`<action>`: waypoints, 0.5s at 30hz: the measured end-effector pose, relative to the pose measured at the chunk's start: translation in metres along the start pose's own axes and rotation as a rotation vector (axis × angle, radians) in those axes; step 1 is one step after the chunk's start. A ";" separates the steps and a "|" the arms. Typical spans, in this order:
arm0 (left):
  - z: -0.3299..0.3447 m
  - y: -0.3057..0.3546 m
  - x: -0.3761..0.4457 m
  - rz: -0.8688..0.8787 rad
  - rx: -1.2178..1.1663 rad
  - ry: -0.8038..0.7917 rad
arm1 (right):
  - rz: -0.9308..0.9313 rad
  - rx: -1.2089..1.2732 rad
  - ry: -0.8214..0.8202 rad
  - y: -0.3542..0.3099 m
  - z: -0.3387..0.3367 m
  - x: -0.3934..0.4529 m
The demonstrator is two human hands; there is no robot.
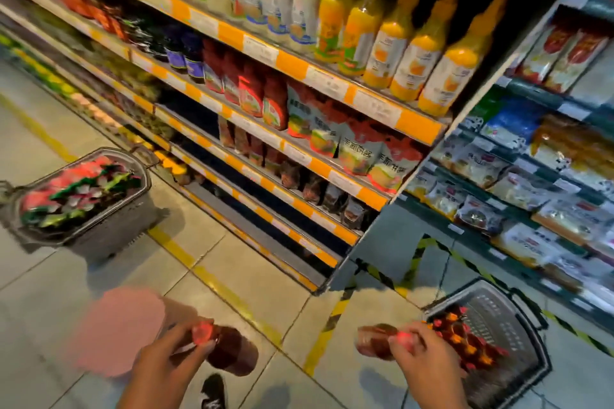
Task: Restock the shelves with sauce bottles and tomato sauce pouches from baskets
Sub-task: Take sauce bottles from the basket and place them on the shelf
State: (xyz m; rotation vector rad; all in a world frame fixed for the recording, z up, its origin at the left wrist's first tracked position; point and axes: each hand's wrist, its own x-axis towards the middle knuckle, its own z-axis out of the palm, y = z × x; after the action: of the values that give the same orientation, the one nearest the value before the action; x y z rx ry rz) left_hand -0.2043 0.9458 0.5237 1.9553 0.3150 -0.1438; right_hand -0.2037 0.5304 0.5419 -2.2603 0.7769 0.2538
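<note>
A person stands in a supermarket aisle, seen from the head camera, with a dark sauce bottle in each grip at the bottom of the frame: the left hand (169,355) curls round the red-capped neck of one bottle (229,350), and the right hand (420,354) grasps the neck of a second bottle (375,340), both lying roughly sideways above the tiled floor (50,279). Just right of the right hand, at lower right, a grey wire basket (505,322) sits on the floor holding more red-capped sauce bottles (465,339) along its near side. At centre left a second grey basket (109,232) stands well apart on the floor, heaped with red and green pouches (76,192). The yellow-edged shelves (299,65) run diagonally across the upper frame: white and orange bottles (428,66) on the top visible tier, red ketchup bottles (262,100) and tomato sauce pouches (358,153) on the tier below, dark jars lower down. Chinese characters show on the pouches, but motion blur leaves them and the price tags unreadable. A neighbouring green-edged shelf (531,156) at right carries packaged goods. A yellow line (212,279) crosses the floor, and a black shoe (212,392) shows between the arms.
</note>
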 end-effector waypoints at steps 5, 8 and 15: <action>-0.079 -0.033 0.042 -0.085 0.037 -0.037 | -0.135 0.035 -0.019 -0.113 0.065 0.000; -0.105 -0.044 0.071 -0.103 0.020 -0.020 | -0.138 0.089 -0.082 -0.154 0.098 0.003; -0.106 -0.082 0.134 -0.117 0.008 -0.052 | -0.119 0.077 -0.200 -0.168 0.175 0.048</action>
State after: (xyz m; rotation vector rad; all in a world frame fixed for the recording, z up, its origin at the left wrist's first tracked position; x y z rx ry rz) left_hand -0.1040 1.0936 0.4603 1.9381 0.3958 -0.2714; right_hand -0.0568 0.7237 0.4935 -2.1600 0.5372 0.3809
